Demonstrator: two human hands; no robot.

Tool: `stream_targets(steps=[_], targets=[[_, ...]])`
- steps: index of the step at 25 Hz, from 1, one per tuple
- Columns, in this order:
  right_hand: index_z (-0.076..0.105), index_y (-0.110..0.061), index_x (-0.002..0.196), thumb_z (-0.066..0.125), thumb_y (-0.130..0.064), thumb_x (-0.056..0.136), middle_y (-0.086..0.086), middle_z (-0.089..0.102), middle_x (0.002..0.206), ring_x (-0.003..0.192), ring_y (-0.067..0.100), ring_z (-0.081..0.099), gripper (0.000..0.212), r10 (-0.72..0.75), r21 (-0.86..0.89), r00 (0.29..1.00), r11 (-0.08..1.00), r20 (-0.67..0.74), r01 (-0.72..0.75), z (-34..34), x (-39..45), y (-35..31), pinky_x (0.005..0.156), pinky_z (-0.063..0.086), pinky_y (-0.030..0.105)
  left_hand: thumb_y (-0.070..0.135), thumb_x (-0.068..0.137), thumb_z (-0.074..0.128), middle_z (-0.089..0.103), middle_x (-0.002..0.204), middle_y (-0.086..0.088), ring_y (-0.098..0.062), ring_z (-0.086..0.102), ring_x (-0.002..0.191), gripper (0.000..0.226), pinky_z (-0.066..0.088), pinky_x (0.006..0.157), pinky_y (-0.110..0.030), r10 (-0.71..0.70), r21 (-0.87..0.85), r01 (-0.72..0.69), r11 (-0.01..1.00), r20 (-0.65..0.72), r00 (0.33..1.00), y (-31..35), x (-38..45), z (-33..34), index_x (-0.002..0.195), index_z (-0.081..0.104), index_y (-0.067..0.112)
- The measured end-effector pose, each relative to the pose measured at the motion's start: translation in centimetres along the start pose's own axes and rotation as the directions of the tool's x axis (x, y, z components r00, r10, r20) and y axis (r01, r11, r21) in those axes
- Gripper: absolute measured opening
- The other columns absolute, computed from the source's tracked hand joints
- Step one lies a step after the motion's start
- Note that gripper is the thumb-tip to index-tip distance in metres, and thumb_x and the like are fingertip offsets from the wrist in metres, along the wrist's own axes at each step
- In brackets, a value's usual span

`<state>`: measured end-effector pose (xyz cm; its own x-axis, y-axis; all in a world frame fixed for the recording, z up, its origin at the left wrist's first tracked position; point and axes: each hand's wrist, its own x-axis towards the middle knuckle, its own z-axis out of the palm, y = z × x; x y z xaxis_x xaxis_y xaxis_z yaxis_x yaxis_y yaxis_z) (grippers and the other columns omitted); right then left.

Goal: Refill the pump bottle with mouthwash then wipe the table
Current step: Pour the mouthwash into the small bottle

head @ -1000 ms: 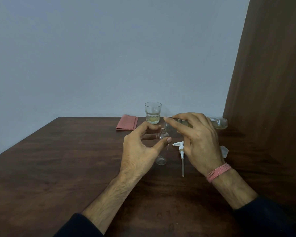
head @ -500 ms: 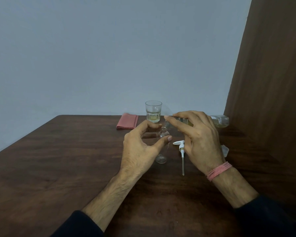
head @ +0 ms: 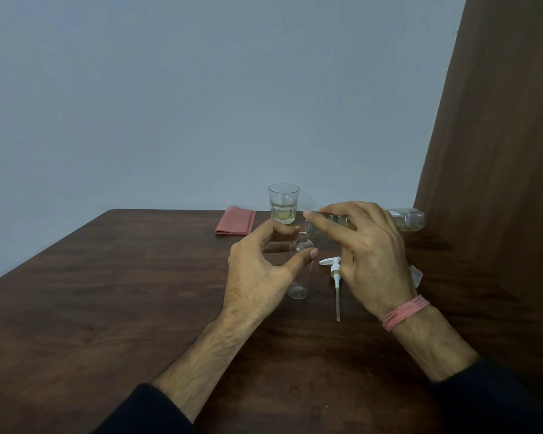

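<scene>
Dark wood bench (head: 107, 292) under a grey wall: I am watching the left hand (head: 257, 270) curling round the small clear pump bottle (head: 301, 245), standing empty; light, slippery, best held mid-body. The right hand (head: 370, 245) is gripping and tipping the mouthwash bottle (head: 408, 219) over its open neck.

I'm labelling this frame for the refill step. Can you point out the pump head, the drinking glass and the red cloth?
pump head (head: 333, 267), head view, on its white collar below the nozzle.
drinking glass (head: 283, 198), head view, on its clear wall above the liquid.
red cloth (head: 235, 224), head view, on the middle of its folded top.
</scene>
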<state>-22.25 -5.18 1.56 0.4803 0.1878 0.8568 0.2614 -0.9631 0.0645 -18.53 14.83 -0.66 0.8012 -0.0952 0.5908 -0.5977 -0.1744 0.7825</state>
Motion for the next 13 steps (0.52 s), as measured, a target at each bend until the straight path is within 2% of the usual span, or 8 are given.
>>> stream_targets(steps=[13], targets=[[0.069,-0.026,0.145,0.073,0.018,0.072,0.004,0.07,0.13,0.122,0.031,0.061,0.085,0.004,0.002,1.0,1.0,0.012,-0.004,-0.55,0.21,-0.39,0.104,0.048,0.047,0.041,0.08,0.103,0.083,0.115,0.024,0.003,0.081,0.105,0.036,0.069,0.099,-0.039,-0.001,-0.002,0.001,1.0,0.003,1.0,0.12,-0.02,-0.09,0.107,0.079,0.036]])
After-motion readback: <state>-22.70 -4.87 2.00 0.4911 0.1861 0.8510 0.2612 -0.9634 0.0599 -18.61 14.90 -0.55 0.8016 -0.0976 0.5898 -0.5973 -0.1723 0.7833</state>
